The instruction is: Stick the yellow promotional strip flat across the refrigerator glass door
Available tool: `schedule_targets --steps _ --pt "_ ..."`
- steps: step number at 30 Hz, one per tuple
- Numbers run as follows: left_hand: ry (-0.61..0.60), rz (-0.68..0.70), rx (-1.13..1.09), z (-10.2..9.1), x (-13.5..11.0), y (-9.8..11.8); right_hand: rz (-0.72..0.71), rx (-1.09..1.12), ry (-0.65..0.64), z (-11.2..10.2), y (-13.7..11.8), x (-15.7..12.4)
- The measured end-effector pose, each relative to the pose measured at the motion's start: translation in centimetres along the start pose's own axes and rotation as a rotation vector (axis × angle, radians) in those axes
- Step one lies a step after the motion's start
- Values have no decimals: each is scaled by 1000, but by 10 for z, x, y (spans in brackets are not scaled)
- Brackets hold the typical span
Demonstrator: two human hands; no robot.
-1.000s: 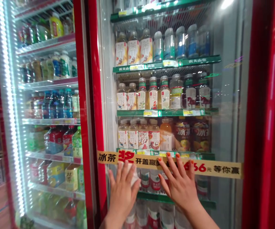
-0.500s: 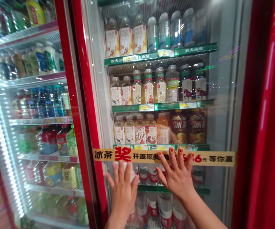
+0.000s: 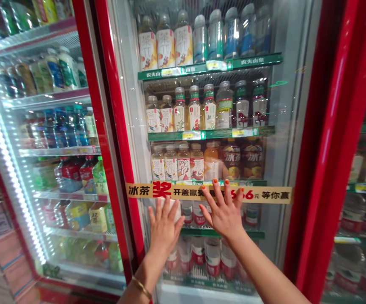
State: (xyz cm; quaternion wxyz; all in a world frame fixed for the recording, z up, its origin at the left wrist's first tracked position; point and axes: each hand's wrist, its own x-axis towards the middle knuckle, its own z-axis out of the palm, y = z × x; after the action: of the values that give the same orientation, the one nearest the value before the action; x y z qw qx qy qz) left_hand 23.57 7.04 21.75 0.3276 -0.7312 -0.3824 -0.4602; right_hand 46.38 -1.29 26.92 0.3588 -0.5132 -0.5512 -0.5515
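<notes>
Both my hands lie against the glass door [image 3: 278, 126] of a drinks cooler. My left hand [image 3: 164, 230] is flat with spread fingers, low on the left side of the door. Under and beside its fingers shows a white patch [image 3: 176, 213]; whether it is a tissue or something fixed to the door I cannot tell. My right hand [image 3: 225, 213], with orange nails, is also spread flat. Its fingertips overlap a yellow banner strip [image 3: 274, 195] with black and red characters, which runs across the glass. Neither hand has its fingers closed round anything.
Behind the glass, several bottled drinks [image 3: 195, 107] stand on shelves with green edges [image 3: 170, 135]. A red door frame [image 3: 331, 152] rises on the right. To the left, another lit cooler holds bottles [image 3: 64, 131]. Stacked boxes [image 3: 13, 253] sit at lower left.
The view has shifted, so more of the right-hand cooler shows. Both hands appear slightly higher in the picture, still flat on the glass. A bracelet now shows on my left wrist.
</notes>
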Motion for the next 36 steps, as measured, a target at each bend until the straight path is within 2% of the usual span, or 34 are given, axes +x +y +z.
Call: schedule_targets --steps 2,4,5,7,10,12,14,17,19,21,24,25,27,29,32,34,36 --pt "16 -206 -24 -6 21 -19 9 0 -20 1 0 -1" --pt "55 -342 -65 -11 49 -19 20 8 -37 3 -2 -2" --pt "56 -333 -84 -12 59 -12 24 12 -43 3 -2 -2" --pt "3 -193 -123 -10 64 10 25 20 -53 2 -4 -2" --pt "-132 72 -175 -7 38 32 11 32 -88 -5 1 -3" --pt "-178 127 -193 -11 20 22 16 28 -126 -13 11 -4" --pt "-169 61 -186 -19 21 -3 57 9 -136 -20 27 -7" --pt "-69 -169 -144 -30 57 -35 114 -7 -79 -21 49 -11" --pt "-22 -259 -131 -31 83 -31 124 -2 -35 -16 57 -13" --pt "-46 -207 -148 -28 91 -7 125 5 -13 -10 59 -15" --pt "-178 42 -216 -22 62 31 121 11 -10 -6 59 -17" --pt "-221 111 -238 -21 47 35 119 10 -16 -5 59 -17" --pt "-271 148 -261 -23 21 27 120 5 -39 -5 59 -19" --pt "-255 43 -246 -26 15 4 128 0 -69 -6 60 -19" --pt "-138 -243 -189 -24 37 -20 140 -9 -95 -6 61 -19" --pt "-80 -353 -176 -20 52 -13 139 -14 -95 -6 61 -18" --pt "-97 -313 -205 -15 51 11 132 -19 -89 -7 61 -18"
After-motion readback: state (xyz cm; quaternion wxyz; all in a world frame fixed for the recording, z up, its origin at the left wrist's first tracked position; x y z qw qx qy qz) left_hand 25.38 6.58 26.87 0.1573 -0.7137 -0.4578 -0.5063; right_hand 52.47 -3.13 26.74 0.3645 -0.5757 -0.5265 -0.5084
